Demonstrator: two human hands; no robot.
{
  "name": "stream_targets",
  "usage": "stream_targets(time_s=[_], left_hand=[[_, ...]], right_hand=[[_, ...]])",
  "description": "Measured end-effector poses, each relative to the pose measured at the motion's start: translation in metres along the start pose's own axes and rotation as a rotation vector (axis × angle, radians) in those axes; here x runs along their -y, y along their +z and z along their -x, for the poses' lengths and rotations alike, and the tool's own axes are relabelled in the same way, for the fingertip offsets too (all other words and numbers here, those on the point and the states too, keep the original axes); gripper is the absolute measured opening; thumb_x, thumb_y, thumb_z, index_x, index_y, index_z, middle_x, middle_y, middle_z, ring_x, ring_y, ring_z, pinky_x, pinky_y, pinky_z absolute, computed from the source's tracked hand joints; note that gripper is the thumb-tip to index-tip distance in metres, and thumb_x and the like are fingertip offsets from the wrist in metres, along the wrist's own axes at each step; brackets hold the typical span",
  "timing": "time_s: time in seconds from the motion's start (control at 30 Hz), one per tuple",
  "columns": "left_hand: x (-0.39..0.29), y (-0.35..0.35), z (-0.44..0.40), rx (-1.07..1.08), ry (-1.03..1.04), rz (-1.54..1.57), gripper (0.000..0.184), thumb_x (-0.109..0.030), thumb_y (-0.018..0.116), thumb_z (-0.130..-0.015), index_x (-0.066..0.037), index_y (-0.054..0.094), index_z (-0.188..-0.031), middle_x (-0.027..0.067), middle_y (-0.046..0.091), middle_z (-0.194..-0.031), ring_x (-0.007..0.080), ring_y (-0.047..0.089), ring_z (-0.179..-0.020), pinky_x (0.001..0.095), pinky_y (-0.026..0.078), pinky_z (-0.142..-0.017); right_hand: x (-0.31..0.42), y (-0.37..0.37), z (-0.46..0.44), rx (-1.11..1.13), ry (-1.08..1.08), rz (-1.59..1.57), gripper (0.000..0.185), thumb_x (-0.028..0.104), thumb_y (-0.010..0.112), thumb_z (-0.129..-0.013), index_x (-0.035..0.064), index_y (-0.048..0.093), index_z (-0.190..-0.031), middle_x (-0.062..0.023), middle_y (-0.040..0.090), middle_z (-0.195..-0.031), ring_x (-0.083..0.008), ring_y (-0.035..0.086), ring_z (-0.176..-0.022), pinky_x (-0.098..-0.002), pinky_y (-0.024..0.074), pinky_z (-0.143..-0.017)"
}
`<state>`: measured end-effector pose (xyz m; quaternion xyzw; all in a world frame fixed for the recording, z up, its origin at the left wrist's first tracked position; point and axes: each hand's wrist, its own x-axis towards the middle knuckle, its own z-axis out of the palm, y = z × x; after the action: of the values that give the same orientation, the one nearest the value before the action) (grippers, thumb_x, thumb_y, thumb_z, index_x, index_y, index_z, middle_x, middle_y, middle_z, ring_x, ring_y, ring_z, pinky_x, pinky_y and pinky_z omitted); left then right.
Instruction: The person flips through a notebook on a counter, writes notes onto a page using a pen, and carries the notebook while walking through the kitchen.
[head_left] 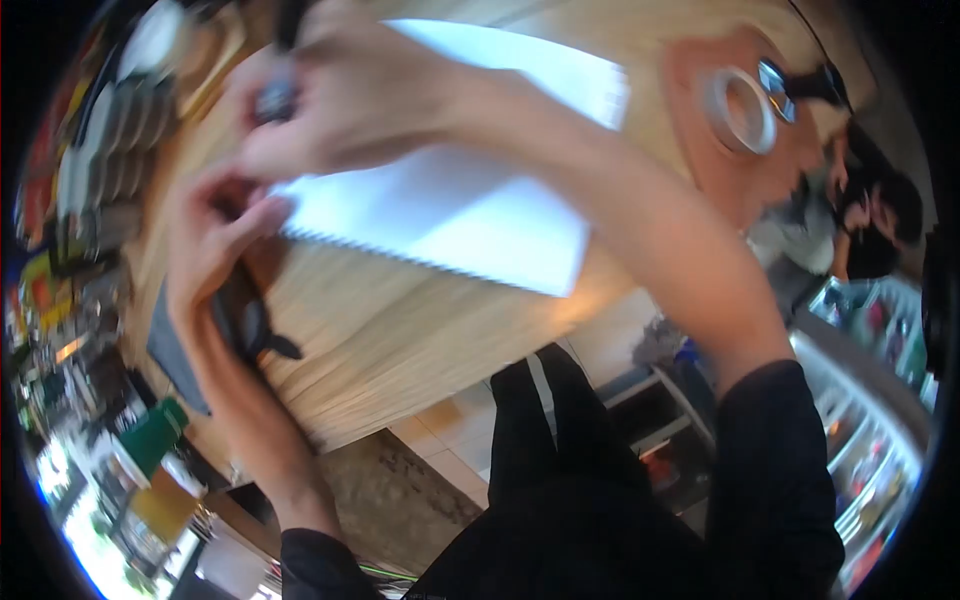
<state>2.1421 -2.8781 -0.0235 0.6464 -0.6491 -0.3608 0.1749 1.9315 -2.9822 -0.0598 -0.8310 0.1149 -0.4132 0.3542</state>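
Observation:
A spiral-bound notebook (pixel 480 215) with blank white pages lies open on the wooden table. My left hand (pixel 215 225) is at its left corner, thumb against the page edge and fingers curled. My right hand (pixel 345 105) reaches across the pages, closed and smeared by motion. In it is a dark pen-like object (pixel 288 25); a grey rounded piece (pixel 275 100) shows between the fingers. Whether these two are one thing, I cannot tell. Beneath my left wrist lies a dark grey pouch or case (pixel 180 345) on the table.
A round white-rimmed bowl or roll (pixel 740 110) sits on a reddish-brown board (pixel 690 130) at right. Grey ridged trays (pixel 115 140) and clutter line the left side. Another person (pixel 880 220) is at far right. A green container (pixel 152 435) stands lower left.

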Motion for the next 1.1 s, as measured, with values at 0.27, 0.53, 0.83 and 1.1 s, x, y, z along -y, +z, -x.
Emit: stream_targets(time_s=[0.27, 0.53, 0.83, 1.1], left_hand=[[0.002, 0.004, -0.007, 0.087, 0.084, 0.325, 0.020, -0.007, 0.081, -0.080, -0.004, 0.076, -0.099, -0.0062, 0.056, -0.069, 0.0019, 0.047, -0.061, 0.0204, 0.037, -0.054], [0.010, -0.004, -0.006, 0.159, 0.228, 0.246, 0.026, -0.004, 0.077, -0.082, -0.004, 0.075, -0.108, -0.0070, 0.054, -0.073, 0.0003, 0.047, -0.062, 0.0181, 0.035, -0.054], [0.011, -0.002, -0.009, 0.170, 0.224, 0.307, 0.027, -0.003, 0.076, -0.081, -0.003, 0.073, -0.109, -0.0059, 0.056, -0.074, 0.0002, 0.048, -0.063, 0.0178, 0.037, -0.056], [0.013, -0.004, -0.009, 0.199, 0.193, 0.325, 0.027, -0.002, 0.069, -0.082, -0.002, 0.071, -0.109, -0.0072, 0.054, -0.074, -0.0001, 0.046, -0.063, 0.0177, 0.034, -0.056]], right_hand=[[0.034, -0.011, 0.005, 0.223, 0.082, -0.227, 0.011, 0.012, 0.069, -0.077, 0.0025, 0.065, -0.081, -0.0013, 0.057, -0.063, -0.0085, 0.053, -0.056, -0.0246, 0.0407, -0.051], [0.024, -0.001, 0.003, 0.289, -0.036, -0.041, 0.005, 0.008, 0.066, -0.070, 0.0037, 0.066, -0.073, -0.0061, 0.060, -0.061, -0.0164, 0.053, -0.048, -0.0283, 0.0417, -0.048], [0.020, -0.001, 0.006, 0.298, -0.015, -0.103, 0.004, 0.007, 0.065, -0.071, 0.0041, 0.066, -0.073, -0.0080, 0.061, -0.061, -0.0203, 0.057, -0.052, -0.0325, 0.0443, -0.052], [0.022, -0.001, 0.004, 0.306, 0.001, -0.052, 0.004, 0.009, 0.065, -0.071, 0.0050, 0.065, -0.072, -0.0072, 0.060, -0.061, -0.0214, 0.057, -0.053, -0.0336, 0.0443, -0.052]])
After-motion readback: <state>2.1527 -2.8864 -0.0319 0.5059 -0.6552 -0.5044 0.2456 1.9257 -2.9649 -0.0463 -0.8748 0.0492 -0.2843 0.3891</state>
